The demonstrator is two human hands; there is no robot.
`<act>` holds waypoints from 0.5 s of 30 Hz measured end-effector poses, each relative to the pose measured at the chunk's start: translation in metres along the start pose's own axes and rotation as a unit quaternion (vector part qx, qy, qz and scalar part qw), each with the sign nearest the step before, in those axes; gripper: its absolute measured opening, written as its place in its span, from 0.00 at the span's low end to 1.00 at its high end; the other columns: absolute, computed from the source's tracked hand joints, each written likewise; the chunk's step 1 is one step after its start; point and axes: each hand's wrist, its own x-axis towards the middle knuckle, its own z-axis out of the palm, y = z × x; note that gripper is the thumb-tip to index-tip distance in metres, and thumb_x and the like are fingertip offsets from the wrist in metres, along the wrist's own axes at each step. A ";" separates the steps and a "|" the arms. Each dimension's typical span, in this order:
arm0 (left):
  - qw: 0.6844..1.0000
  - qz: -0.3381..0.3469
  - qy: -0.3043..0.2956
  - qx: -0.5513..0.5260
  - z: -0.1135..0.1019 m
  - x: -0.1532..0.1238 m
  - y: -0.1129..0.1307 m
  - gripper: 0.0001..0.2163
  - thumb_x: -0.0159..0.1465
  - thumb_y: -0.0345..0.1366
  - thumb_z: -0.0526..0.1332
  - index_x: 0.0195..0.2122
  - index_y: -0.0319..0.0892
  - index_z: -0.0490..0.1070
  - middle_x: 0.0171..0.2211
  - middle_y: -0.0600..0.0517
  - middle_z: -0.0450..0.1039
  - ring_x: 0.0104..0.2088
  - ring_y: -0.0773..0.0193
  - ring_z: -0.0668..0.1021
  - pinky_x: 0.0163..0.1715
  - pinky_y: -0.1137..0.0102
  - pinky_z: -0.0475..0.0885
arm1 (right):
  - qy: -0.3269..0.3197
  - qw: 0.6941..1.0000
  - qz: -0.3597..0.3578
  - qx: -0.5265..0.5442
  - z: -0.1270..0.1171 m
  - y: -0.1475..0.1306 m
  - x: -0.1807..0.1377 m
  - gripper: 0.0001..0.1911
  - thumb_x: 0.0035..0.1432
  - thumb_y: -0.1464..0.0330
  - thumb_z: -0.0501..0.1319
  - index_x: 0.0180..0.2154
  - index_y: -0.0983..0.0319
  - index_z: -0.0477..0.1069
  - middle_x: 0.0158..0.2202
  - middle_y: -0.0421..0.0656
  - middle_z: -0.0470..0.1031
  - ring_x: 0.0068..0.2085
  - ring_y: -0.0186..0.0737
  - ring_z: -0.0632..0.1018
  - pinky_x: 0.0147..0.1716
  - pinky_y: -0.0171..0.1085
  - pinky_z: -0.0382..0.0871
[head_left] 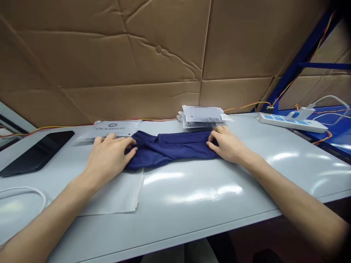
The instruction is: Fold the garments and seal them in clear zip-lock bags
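Observation:
A navy blue garment, folded into a long strip, lies across the table in front of me; its exact kind does not show. My left hand is at its left end, thumb and fingers closed on the edge of the fabric. At the other end, my right hand pinches the cloth between thumb and fingers. A flat plastic bag lies partly under my left wrist and the garment. Behind my left hand is another bag with printed lettering.
Several filled white packets are stacked behind the garment. A dark phone or tablet lies at the left, near a white cable. A power strip sits at the back right. Cardboard walls off the table's rear.

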 end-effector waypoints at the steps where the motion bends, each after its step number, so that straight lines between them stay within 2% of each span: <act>1: 1.000 -0.005 -0.001 -0.002 0.000 0.000 -0.002 0.16 0.69 0.46 0.52 0.45 0.46 0.76 0.44 0.46 0.82 0.48 0.41 0.74 0.48 0.49 0.64 | 0.003 1.000 0.003 0.001 0.001 0.000 0.000 0.09 0.65 0.63 0.55 0.36 0.59 0.71 0.43 0.50 0.72 0.50 0.53 0.72 0.49 0.50 0.70; 8: 0.994 -0.089 -0.007 -0.063 0.010 0.009 -0.015 0.26 0.69 0.53 0.51 0.55 0.38 0.71 0.56 0.37 0.74 0.59 0.37 0.70 0.57 0.47 0.65 | 0.029 0.998 0.032 0.050 0.006 0.004 -0.001 0.09 0.63 0.62 0.58 0.40 0.59 0.73 0.46 0.50 0.71 0.54 0.54 0.71 0.54 0.51 0.69; 15: 0.973 -0.166 -0.032 -0.157 0.006 0.017 -0.010 0.26 0.68 0.51 0.54 0.56 0.36 0.72 0.52 0.40 0.78 0.54 0.42 0.76 0.55 0.53 0.69 | 0.068 0.992 0.079 0.070 0.009 0.010 0.000 0.14 0.64 0.57 0.57 0.44 0.58 0.73 0.49 0.51 0.72 0.56 0.56 0.71 0.56 0.54 0.67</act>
